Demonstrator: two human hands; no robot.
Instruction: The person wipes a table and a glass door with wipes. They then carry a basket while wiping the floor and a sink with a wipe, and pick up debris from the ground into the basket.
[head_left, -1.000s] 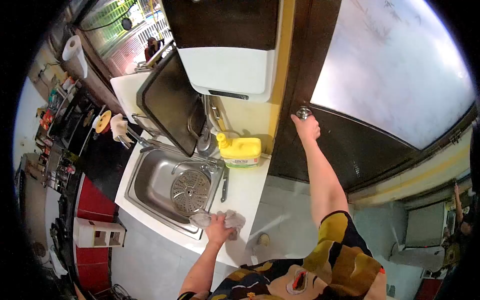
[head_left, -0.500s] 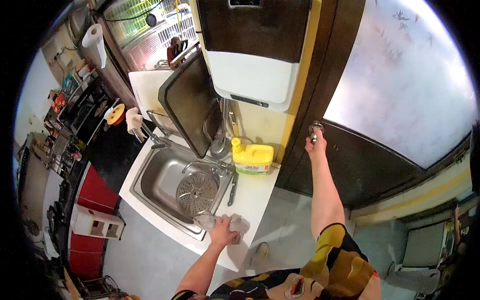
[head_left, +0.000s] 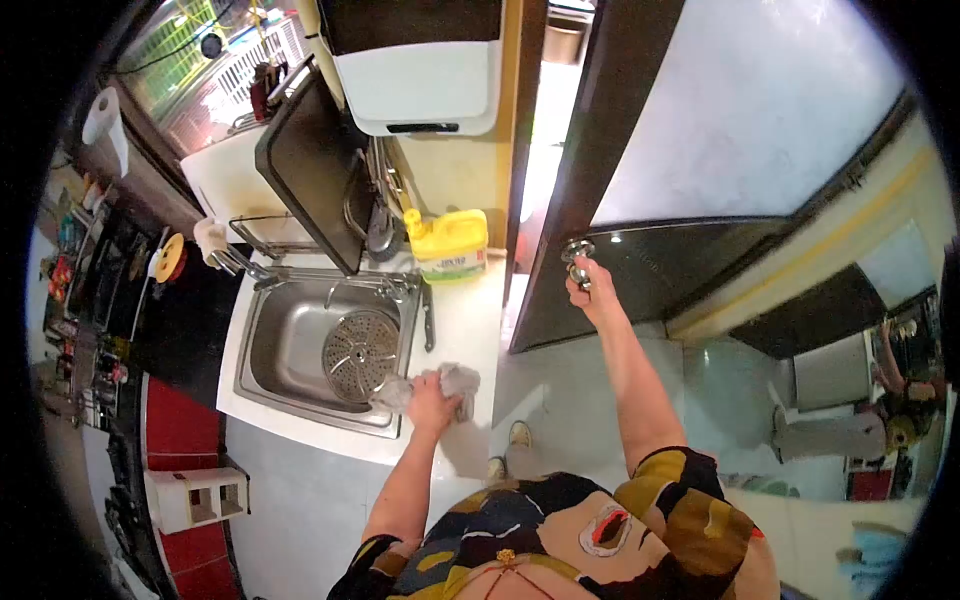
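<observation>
My left hand (head_left: 430,406) is closed over a crumpled grey cloth (head_left: 461,384), pressed on the white countertop (head_left: 468,330) at the right front corner of the sink. At the end of my outstretched right arm, my right hand (head_left: 597,288) grips a shiny metal doorknob (head_left: 577,252). The knob sits on a dark door (head_left: 660,290) with a frosted glass panel, which stands ajar with a bright gap along its left edge. Inside the steel sink (head_left: 282,330) lies a round perforated strainer plate (head_left: 360,345). A dark-handled knife (head_left: 429,322) rests just right of the basin.
A yellow jug (head_left: 447,245) stands at the counter's back, beside a dark cutting board (head_left: 310,165) leaning upright. A white wall unit (head_left: 415,90) hangs above. Red cabinets (head_left: 180,420) and a white stool-like box (head_left: 195,498) are at left. Grey floor tiles (head_left: 560,400) surround my feet.
The door has swung from closed to ajar, with my right hand still on its knob. My view has shifted right. The cloth stays under my left hand on the counter.
</observation>
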